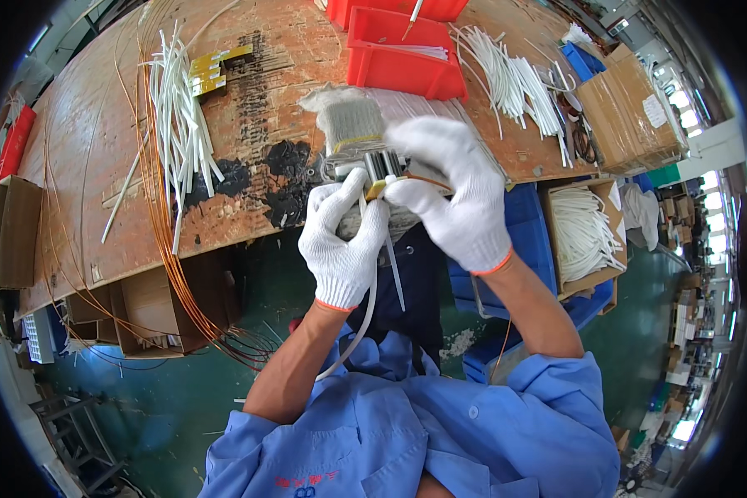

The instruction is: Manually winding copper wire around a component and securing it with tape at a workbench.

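Pinching the small dark part [381, 167] by the table [75, 183] edge, your left hand [340, 241] holds it; your right hand's [461, 199] closure can't be told. Likely stiff, light, slippery against gloves: take its sides.

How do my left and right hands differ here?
Your left hand sits left of the small dark part, your right hand to its right. The left's finger and thumb come close together; the right's spread wider. The right hand also reaches farther up the picture than the left. Both wear orange-edged white gloves.
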A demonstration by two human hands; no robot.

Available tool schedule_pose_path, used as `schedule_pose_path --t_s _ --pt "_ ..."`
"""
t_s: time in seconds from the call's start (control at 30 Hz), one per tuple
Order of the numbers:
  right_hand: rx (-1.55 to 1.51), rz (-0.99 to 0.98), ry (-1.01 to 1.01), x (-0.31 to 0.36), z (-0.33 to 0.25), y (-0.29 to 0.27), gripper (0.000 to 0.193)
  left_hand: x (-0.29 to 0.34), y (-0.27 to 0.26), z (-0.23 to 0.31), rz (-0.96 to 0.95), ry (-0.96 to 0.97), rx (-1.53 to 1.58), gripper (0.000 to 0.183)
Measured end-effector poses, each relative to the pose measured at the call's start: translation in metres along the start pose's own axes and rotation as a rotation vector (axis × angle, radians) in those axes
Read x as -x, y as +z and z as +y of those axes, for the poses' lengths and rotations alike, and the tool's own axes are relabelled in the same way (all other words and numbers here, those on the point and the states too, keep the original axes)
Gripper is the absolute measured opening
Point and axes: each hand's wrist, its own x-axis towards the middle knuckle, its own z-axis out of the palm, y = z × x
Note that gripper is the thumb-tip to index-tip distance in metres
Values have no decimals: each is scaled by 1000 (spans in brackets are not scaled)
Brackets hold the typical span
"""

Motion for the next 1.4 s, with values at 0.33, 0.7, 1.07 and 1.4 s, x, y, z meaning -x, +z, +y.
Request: schedule_pose_path --t_s 0.33,0.7,1.07,1.4 --pt "854 -645 -22 58 -31 -69 17 -3 7 -3 34 74 43 45" --pt "598 -1419 -275 -137 -71 52 18 49 16 -32 -156 -191 233 55" --pt "56 -810 363 -81 35 -28 22 -5 5 -10 91 233 -83 67" --pt "621 -879 -294 -24 -94 -7 15 -9 0 -9 -17 188 -83 46"
